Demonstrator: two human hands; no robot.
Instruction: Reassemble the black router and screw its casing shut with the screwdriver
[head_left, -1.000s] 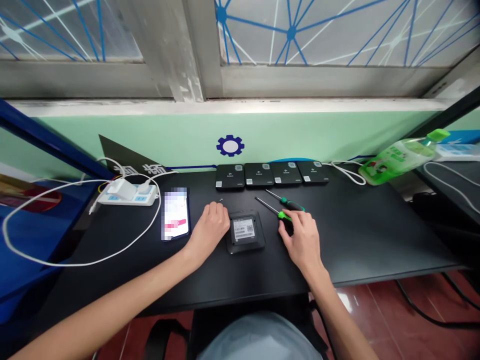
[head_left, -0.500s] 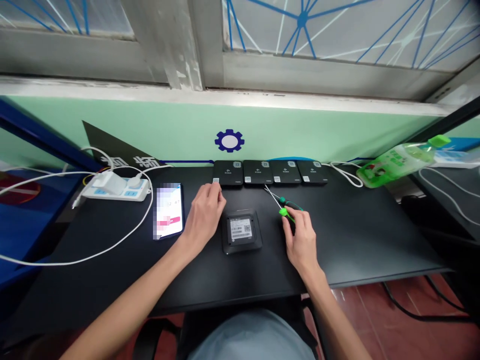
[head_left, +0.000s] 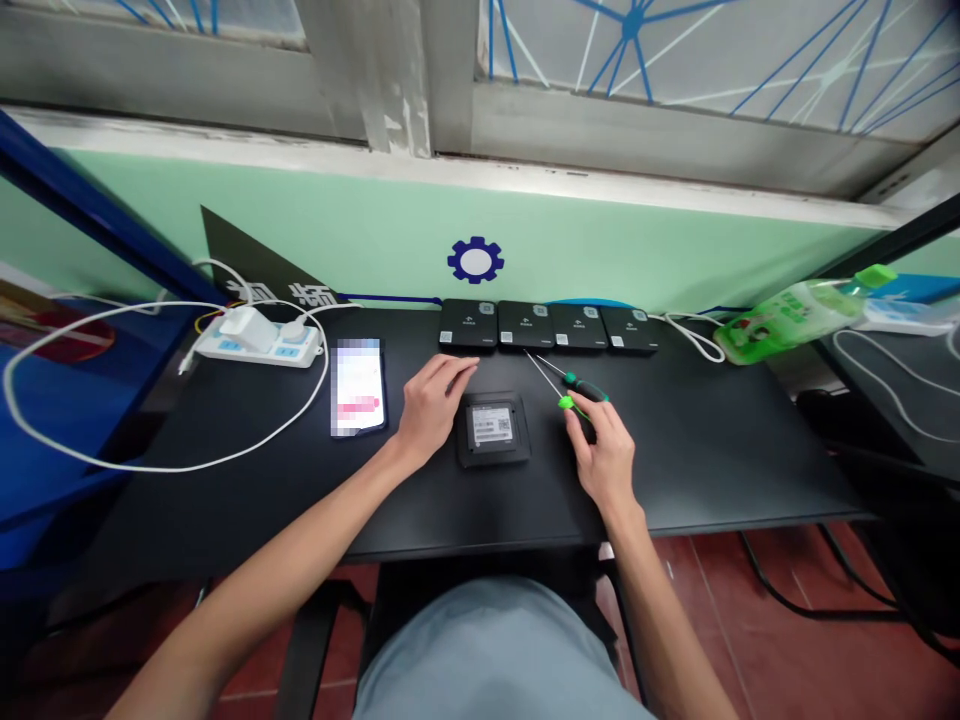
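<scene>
My right hand [head_left: 604, 456] is closed around the handle of a screwdriver with a bright green collar [head_left: 566, 402]; its thin shaft points up and left toward the row of boxes. Just beyond lies a second screwdriver [head_left: 589, 387] with a dark green and black handle. My left hand [head_left: 431, 405] hovers at the upper left of a black square device [head_left: 493, 430], thumb and fingertips pinched together. Whatever may be between those fingertips is too small to make out. The device rests between my hands, with a white printed label facing up.
Several flat black boxes [head_left: 468, 325] stand in a row along the green wall. At left are a lit phone [head_left: 358, 388], a white power strip [head_left: 259, 342] and a looping white cable [head_left: 187, 468]. A green bottle [head_left: 799, 320] lies tilted at the far right.
The view has shifted, so the desk sits higher and slightly to the right. My left hand's fingers have swung to the right, toward the device's top edge. My right hand keeps its screwdriver.
</scene>
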